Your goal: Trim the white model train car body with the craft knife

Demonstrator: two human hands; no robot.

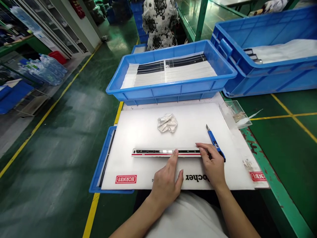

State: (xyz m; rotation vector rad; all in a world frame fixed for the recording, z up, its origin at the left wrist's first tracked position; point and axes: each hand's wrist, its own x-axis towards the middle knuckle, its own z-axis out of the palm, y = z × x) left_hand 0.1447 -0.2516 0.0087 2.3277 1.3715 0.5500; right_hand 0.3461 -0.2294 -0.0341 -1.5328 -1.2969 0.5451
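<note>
Parted left fingers (pixel 174 158) touch the slim, striped plastic strip (pixel 156 153); right fingers (pixel 204 153) curl at its end, grip unclear.

The strip (pixel 158 152) is white, with a black band and one thin red line. From it, the cloth (pixel 167 123) at twelve o'clock is off-white, the cutter (pixel 214 140) toward three o'clock is blue and black, and the floor (pixel 74 132) at ten o'clock is green with yellow lines.
</note>
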